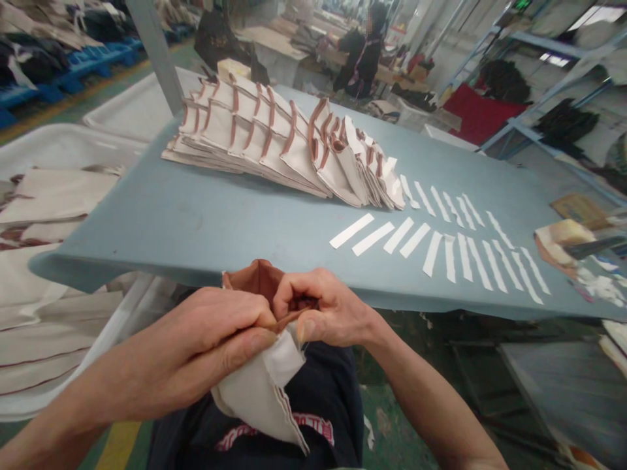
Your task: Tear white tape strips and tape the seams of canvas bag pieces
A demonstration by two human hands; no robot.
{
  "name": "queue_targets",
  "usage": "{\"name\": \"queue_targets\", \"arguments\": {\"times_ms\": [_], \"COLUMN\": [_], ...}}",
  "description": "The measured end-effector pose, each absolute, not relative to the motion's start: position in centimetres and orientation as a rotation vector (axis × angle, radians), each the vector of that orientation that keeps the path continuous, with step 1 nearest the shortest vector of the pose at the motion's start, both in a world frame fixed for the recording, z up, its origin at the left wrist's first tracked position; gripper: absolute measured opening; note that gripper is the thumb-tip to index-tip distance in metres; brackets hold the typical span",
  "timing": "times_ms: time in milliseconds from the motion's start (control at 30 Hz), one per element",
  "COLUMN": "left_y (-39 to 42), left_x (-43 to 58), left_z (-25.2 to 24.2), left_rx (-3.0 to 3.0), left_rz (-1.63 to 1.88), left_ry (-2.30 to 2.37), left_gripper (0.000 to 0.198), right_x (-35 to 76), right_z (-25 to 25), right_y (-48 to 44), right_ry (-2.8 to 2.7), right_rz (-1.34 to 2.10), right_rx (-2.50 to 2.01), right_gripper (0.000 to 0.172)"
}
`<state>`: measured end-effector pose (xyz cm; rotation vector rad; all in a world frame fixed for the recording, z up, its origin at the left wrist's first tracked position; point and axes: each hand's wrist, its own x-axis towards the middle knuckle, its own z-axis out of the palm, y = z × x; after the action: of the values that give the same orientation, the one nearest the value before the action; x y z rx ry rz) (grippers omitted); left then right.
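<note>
Between my hands, in front of my dark apron, is a cream fabric piece [249,398] with a brown lining [255,277]; it looks like a sewn pouch. My left hand [206,346] grips its edge, thumb on the cream side and fingers over the brown side. My right hand [323,307] pinches the same edge just to the right, its fingers curled in. Against the cream side, below my fingertips, lies a short white strip [284,359]. What the curled right fingers cover is hidden.
Stacked cream pieces with brown edges [245,134] cover the back of the blue-green table [196,222]. Rows of white strips [435,251] lie at right. White bins with fabric [53,196] stand at left. A person [360,55] is in the background.
</note>
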<state>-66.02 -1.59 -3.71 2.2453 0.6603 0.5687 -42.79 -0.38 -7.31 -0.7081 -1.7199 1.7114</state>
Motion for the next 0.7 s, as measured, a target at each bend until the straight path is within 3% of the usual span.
{"name": "queue_targets", "arguments": {"times_ms": [133, 333, 433, 567, 700], "left_y": [-1.1, 1.2, 3.1, 4.2, 3.8], "left_x": [-65.7, -65.6, -66.0, -66.5, -66.2], "left_z": [-3.3, -3.7, -4.1, -4.1, -3.8], "left_rx": [2.292, 2.08, 1.953, 1.854, 1.953], "left_rz": [0.631, 0.606, 0.537, 0.561, 0.579], "left_ry": [0.63, 0.641, 0.593, 0.629, 0.665], "left_gripper": [0.037, 0.041, 0.053, 0.074, 0.073], "right_x": [-43.4, -43.8, -42.3, -39.3, -37.7], "right_z": [-5.3, -5.5, -4.8, -4.3, -6.5], "right_y": [-0.5, -1.1, -0.9, 0.1, 1.2], "right_ry": [-2.049, -1.853, -1.78, -1.929, -2.042], "right_rz": [1.339, 1.422, 1.333, 0.949, 0.638], "right_rx": [-0.71, -0.651, -0.682, -0.893, -1.076], "right_gripper": [0.054, 0.058, 0.057, 0.048, 0.042]}}
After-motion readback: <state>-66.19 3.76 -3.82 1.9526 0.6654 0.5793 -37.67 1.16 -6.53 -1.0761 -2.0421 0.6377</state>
